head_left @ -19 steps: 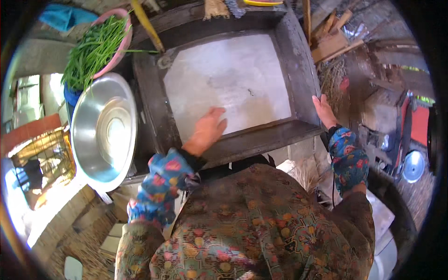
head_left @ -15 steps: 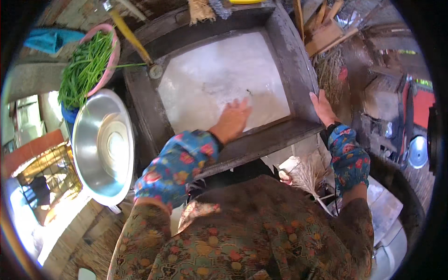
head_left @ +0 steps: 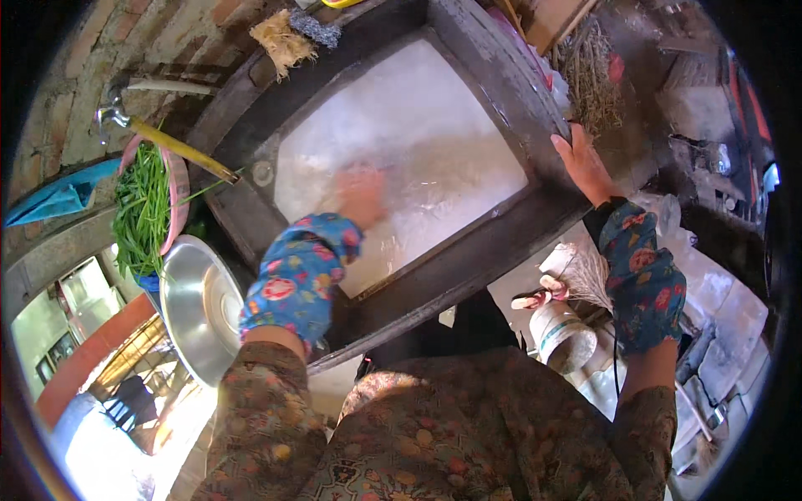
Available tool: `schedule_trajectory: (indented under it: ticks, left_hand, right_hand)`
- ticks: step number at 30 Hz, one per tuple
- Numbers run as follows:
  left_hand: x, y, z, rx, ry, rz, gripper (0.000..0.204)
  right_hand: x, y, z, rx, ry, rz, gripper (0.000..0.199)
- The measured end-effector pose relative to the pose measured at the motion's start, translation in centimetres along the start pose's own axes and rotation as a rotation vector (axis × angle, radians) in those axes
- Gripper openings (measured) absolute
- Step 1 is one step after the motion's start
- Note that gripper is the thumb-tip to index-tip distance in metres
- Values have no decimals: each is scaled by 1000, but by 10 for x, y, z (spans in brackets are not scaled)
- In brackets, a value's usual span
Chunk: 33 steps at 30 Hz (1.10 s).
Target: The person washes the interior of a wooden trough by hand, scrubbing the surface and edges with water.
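My left hand (head_left: 363, 194) is over the pale, wet bottom of a dark stone sink (head_left: 434, 288), low and to the left of its middle. Motion smears its fingers, so their pose and any contact with the surface are unclear. At the sink's right side, my right hand (head_left: 582, 164) holds the rim, thumb toward the inside and the other fingers mostly hidden over the outer edge. Thin water seems to shine on the light bottom. A round drain (head_left: 263, 173) sits in the sink's left corner.
A metal tap (head_left: 113, 114) with a yellow tube (head_left: 180, 149) reaches over the left corner. Left of the sink are a pink basin (head_left: 178, 196) of long green leaves (head_left: 142, 196) and a steel basin (head_left: 192, 309). A fibre scrubber (head_left: 282, 43) and steel wool (head_left: 316, 27) lie on the far rim.
My left hand has swept leftward across the sink bottom, its spread fingers now blurred. My right hand keeps to the right rim. The whole view has turned and shifted, showing more wall and tap.
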State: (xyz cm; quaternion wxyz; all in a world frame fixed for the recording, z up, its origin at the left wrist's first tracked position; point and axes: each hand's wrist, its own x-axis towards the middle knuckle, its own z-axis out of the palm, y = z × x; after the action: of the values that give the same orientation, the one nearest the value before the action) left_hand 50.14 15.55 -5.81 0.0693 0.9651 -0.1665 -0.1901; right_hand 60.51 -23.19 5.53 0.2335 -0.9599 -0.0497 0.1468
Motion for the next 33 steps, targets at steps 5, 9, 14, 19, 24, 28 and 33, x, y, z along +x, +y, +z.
schedule_trajectory:
  ticks: [5,9,14,19,24,28,33]
  left_hand:
    - [-34,-86,-31,149,-377,-406,70]
    - [-21,-59,-41,225,-333,-395,50]
    - [9,61,16,-306,282,245,31]
    - [28,142,25,-126,81,449,63]
    - [27,77,25,-5,-24,176,61]
    - [-15,-38,3,108,-31,-169,72]
    - [-17,-84,-58,206,-466,-550,61]
  right_hand:
    - [4,-1,-1,51,-20,-33,39]
    - [1,-3,-3,83,55,-10,40]
    - [5,-6,1,74,41,-23,40]
    - [4,-8,-2,25,-34,74,40]
    - [-1,-8,-2,55,79,-8,39]
    - [3,-15,-7,55,7,39,38]
    - [4,-4,2,-31,58,92,38]
